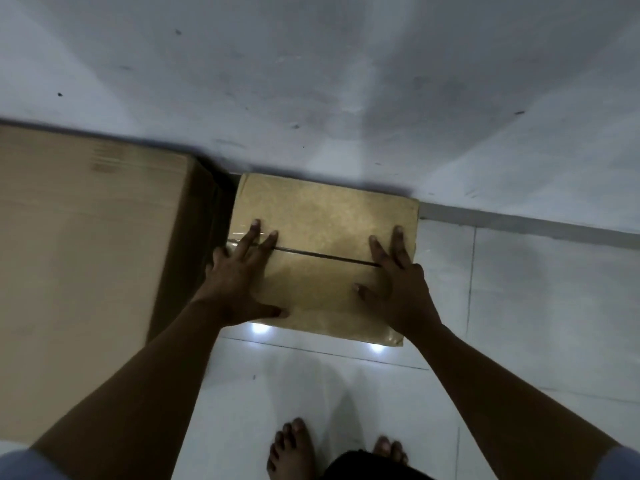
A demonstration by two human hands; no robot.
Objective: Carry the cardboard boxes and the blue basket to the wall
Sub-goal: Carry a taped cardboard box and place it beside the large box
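Bare feet (291, 448) at 6 o'clock; both hands spread flat on small cardboard box (322, 251).
Left hand (239, 271), right hand (398, 282) press lid; box touches wall (346, 81), large box (86, 254) at 9 o'clock. Basket unseen. Risk: lid seam may cave under pressure.

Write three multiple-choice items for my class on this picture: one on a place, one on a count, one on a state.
1. Where does the small box sit?
A. Against the wall
B. On a table
C. On the large box

2. How many cardboard boxes show?
A. One
B. Two
C. Four

3. How are the left hand and right hand placed?
A. Flat on the small box's top
B. Hanging free
C. Clenched on a rope

Answers: 1 A, its far edge meets the wall; 2 B, one large, one small; 3 A, fingers spread on top.
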